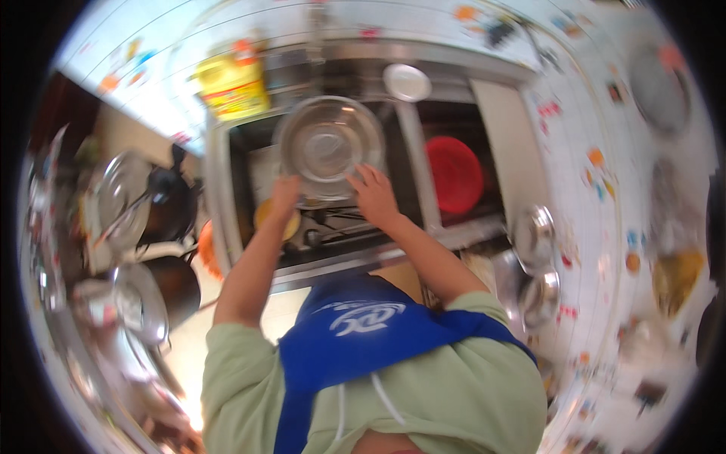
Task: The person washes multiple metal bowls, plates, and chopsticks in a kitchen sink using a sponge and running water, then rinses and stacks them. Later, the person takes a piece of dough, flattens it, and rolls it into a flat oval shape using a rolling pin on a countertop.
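A wide metal basin sits in the left bay of the sink, near its back. My left hand is at the basin's lower left edge, its fingers blurred; whether it grips the rim does not show. At the lower right of the rim, my right hand has its fingers spread over the metal. Below the basin lie a yellow round item, partly behind my left wrist, and dark, thin-framed items. What the basin holds is too blurred to tell.
A red basin lies in the right bay. A white bowl stands at the back edge, a yellow jug at the back left. Pans and pots stand at left; metal bowls are at right by the tiled wall.
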### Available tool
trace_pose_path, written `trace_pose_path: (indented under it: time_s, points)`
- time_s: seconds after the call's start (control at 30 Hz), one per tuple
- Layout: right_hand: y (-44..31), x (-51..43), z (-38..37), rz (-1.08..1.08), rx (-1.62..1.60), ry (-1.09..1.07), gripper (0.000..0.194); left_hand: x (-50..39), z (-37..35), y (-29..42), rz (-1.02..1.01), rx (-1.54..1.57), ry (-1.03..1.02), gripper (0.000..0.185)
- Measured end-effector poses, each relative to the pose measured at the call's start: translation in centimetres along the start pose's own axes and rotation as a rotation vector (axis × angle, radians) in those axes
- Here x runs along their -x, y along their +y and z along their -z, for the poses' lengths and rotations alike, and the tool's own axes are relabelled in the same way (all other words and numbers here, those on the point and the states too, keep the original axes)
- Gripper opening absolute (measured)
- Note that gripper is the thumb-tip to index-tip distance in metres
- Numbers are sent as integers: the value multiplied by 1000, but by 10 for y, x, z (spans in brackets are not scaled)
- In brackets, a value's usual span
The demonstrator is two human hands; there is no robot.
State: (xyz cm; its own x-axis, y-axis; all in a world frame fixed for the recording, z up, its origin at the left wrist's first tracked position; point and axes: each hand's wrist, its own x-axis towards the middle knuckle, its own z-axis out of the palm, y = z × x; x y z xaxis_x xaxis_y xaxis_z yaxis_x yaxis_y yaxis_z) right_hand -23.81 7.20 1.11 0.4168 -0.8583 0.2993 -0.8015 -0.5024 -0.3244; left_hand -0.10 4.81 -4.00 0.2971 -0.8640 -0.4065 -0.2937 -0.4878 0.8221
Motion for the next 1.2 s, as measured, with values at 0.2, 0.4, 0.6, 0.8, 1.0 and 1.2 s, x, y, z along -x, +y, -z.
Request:
trace_pose_path:
  time_s: [0.2, 0.4, 0.6, 0.8, 1.0, 1.2]
  points:
    - [28, 6, -30, -1032, -1548, -24, 53, -29, 13, -24, -101, 406, -254, 24]
    - [1, -36, -4, -601, -712, 134, 58, -39, 9, -51, 297, 298, 183, 33]
    - [24, -12, 44, -401, -428, 122, 60, -23, -29, -114, 399, 441, -176, 24]
    - [72, 91, 93, -1114, -649, 613, 47, -44, -75, -159, 604, 393, -236, 18]
    - [151, 219, 167, -1346, -1312, 1580, 24, -71, -114, -185, 603, 620, -108, 18]
    - [199, 293, 195, -1204, -1403, 1772, 29, -83, -125, -207, 573, 585, 38, 13]
